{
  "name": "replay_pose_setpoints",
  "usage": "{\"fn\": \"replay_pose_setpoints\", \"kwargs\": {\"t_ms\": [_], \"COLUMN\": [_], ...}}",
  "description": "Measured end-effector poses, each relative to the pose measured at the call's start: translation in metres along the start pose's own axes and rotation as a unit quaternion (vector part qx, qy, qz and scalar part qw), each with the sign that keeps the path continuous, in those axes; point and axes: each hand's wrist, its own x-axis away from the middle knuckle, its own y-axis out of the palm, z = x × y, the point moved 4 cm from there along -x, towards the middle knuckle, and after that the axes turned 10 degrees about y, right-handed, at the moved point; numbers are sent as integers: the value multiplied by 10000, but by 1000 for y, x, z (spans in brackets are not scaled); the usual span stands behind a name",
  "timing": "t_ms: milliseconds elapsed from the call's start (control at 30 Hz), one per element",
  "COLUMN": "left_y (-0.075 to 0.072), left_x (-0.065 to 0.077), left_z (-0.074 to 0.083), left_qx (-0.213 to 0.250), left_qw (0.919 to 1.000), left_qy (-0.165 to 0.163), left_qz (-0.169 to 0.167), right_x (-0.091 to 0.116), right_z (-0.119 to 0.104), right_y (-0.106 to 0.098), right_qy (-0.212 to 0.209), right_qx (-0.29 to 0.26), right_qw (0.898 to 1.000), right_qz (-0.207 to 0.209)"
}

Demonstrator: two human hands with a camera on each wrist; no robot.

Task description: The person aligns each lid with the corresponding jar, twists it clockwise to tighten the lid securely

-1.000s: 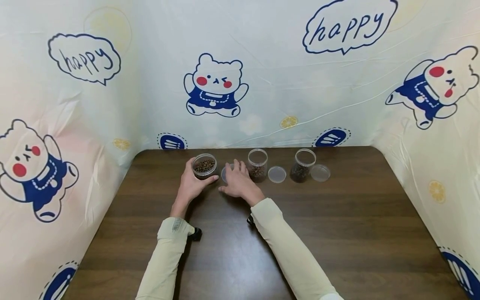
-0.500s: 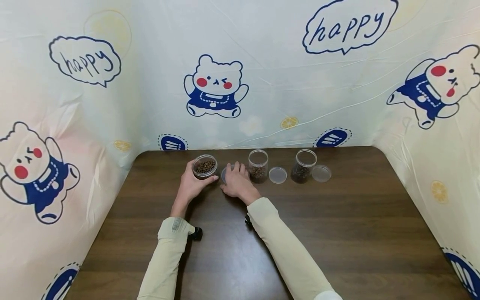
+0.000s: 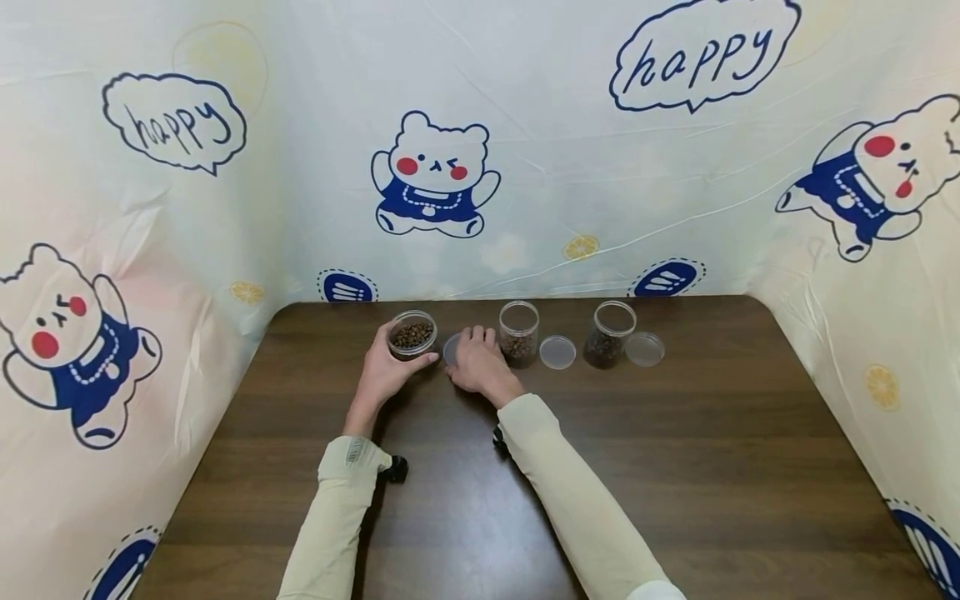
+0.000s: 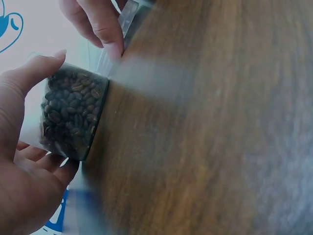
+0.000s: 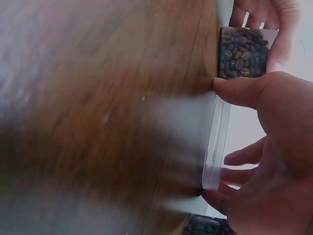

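My left hand [image 3: 380,375] grips a clear, lidless jar [image 3: 413,337] of brown coffee beans at the back left of the table, thumb on its near side. In the left wrist view the beans [image 4: 73,107] show through the jar's wall, and the jar stands on the wood. Just to the right, my right hand [image 3: 482,367] spans a clear round lid [image 3: 450,350] lying on the table. The right wrist view has the thumb at one end of that lid [image 5: 215,142] and fingers at the other. From the head, most of the lid is hidden under the hand.
Two more open jars with beans stand to the right, a middle jar [image 3: 519,335] and a right jar [image 3: 609,335]. Beside each lies a clear lid, the middle lid [image 3: 557,352] and the right lid [image 3: 645,349]. A printed curtain [image 3: 525,167] borders the brown table [image 3: 675,467].
My right hand has lowered over the lid, and its spread fingers have drawn in around the edge. The left hand keeps its hold on the jar.
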Motion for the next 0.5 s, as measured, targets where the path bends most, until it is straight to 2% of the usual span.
{"fn": "replay_pose_setpoints", "kwargs": {"t_ms": [200, 500], "left_y": [0, 0], "left_x": [0, 3], "left_z": [2, 3], "left_qx": [114, 139], "left_qw": [9999, 9999], "left_qy": [-1, -7], "left_qz": [17, -31], "right_x": [2, 3], "right_z": [1, 3], "right_y": [-5, -7], "right_qy": [-94, -111], "right_qx": [131, -107], "right_qw": [9998, 9996], "right_qz": [75, 220]}}
